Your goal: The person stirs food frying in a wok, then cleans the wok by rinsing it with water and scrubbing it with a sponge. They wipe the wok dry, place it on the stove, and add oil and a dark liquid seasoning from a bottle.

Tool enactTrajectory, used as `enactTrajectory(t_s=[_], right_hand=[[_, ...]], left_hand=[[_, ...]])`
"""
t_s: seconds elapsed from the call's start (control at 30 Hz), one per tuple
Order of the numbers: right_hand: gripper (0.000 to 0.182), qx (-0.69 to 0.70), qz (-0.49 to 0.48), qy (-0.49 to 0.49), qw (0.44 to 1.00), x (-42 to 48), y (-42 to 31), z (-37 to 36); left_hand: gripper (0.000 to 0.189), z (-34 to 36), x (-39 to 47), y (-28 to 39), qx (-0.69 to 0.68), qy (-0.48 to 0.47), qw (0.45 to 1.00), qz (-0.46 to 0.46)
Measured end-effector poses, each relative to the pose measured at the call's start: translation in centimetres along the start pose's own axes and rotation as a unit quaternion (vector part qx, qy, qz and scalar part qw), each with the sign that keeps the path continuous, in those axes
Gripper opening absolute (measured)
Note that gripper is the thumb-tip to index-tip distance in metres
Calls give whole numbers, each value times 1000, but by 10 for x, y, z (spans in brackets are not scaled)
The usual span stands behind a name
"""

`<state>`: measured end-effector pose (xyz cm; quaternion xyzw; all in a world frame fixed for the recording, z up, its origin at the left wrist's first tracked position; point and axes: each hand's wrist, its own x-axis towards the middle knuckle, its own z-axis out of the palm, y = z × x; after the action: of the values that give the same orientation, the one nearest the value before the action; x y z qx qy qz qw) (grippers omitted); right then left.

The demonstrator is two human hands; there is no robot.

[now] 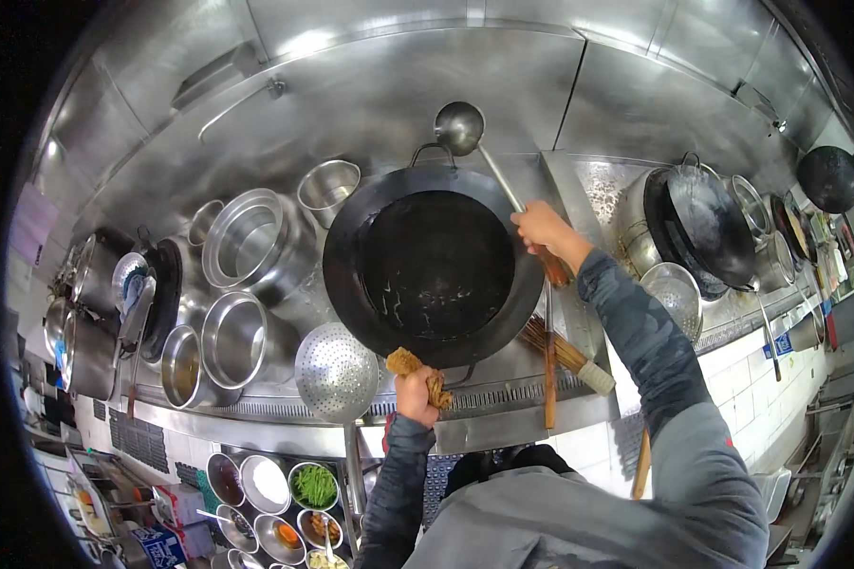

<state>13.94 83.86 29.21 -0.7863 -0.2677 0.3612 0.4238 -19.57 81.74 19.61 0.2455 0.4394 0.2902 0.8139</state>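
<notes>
A large black wok (pixel 341 263) with dark, shiny liquid inside lies before me on the steel range. My left hand (pixel 416 398) is closed on a brown cloth (pixel 402 361) at the wok's near rim; whether it also grips the near handle cannot be told. My right hand (pixel 544 227) holds the wooden end of a steel ladle (pixel 460 128), whose bowl is raised beyond the wok's far loop handle (pixel 432 151). Left of my left hand rests a perforated steel skimmer (pixel 336 371). A bamboo wok brush (pixel 591 373) and a wooden-handled utensil (pixel 550 377) lie right of the wok.
Steel pots (pixel 235 340) crowd the left of the range. Bowls of ingredients, one with chopped greens (pixel 314 486), stand below left. Further right are another wok (pixel 709 227), a second strainer (pixel 672 299) and a long ladle (pixel 767 334). A faucet (pixel 238 107) projects from the back wall.
</notes>
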Motion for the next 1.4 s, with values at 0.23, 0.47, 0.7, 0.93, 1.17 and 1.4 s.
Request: enactTrajectory(t_s=[0.23,0.47,0.7,0.93,1.17,1.4], right_hand=[[22,-26,42,-165,985,-29,-8,-3],[17,-5,51,-233,971,-51,13,-53],[15,160,36,-234,958,-43,61,-78],[21,15,27,-162,986,-65,49,-163],[21,51,35,-134,989,-62,77,-274],[19,10,38,-80,996,-64,87,-373]], left_hand=[[18,-10,-45,24,17,8,1000,-6],[19,-39,-49,-6,160,-40,985,42],[9,-22,-52,-16,210,-56,971,101],[7,58,-47,-19,68,-58,995,-49],[5,172,-41,-38,94,-55,989,-96],[11,247,10,-81,115,-146,980,-78]])
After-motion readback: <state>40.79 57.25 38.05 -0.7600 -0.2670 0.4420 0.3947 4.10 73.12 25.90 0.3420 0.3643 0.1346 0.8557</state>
